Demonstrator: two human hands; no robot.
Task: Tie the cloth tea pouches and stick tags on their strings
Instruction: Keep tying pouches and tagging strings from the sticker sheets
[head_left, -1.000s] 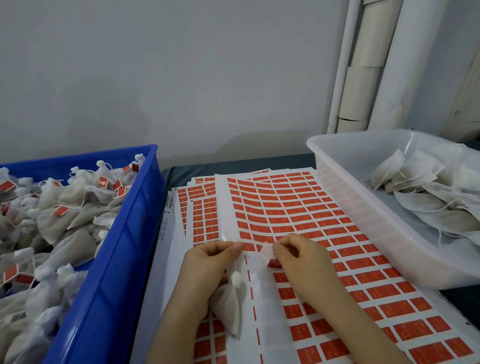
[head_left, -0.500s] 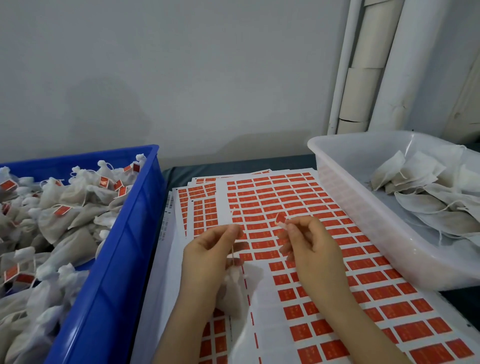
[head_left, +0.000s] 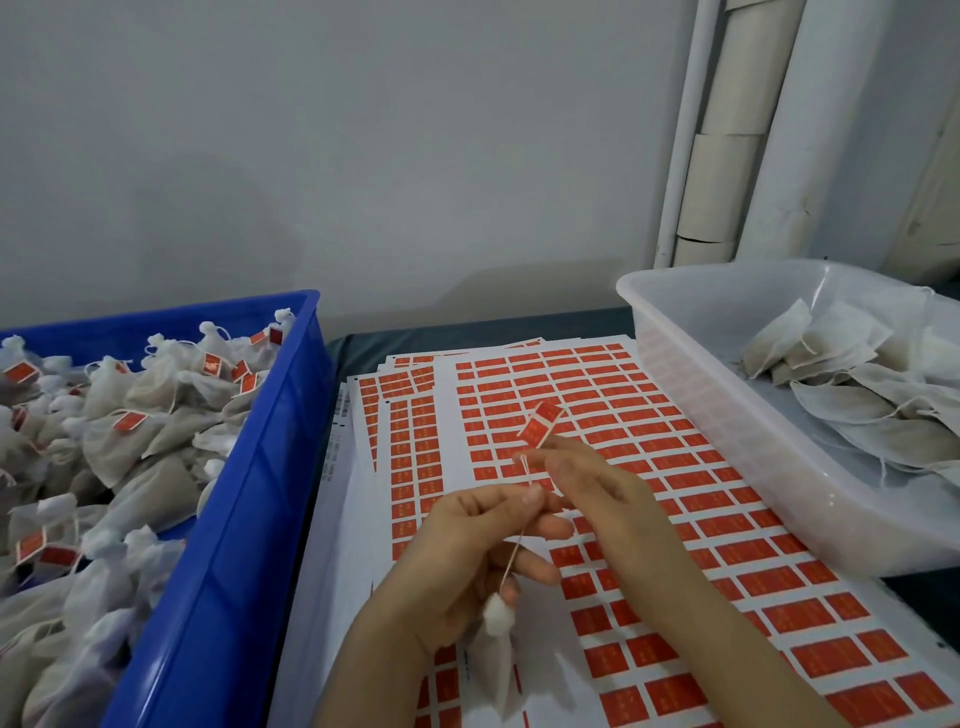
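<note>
A white cloth pouch (head_left: 496, 657), gathered shut at a knotted neck, is hung below the left hand (head_left: 462, 566), above the sheets (head_left: 675, 467) of red tags in the middle. Its thin string (head_left: 514, 551) is drawn taut upward from the neck and is pinched between the left thumb and forefinger. A red tag (head_left: 541, 426) with a white band is pinched by its lower end at the fingertips of the right hand (head_left: 602, 499) and is held tilted, just above the string's free end. Tagged pouches are heaped in the blue bin (head_left: 234, 519) at the left; flat ones are piled in the clear tub (head_left: 727, 441) at the right.

A second ago the right hand was down on the sheet. Since half a second ago the hands have been brought closer together and the pouch is hung lower.
</note>
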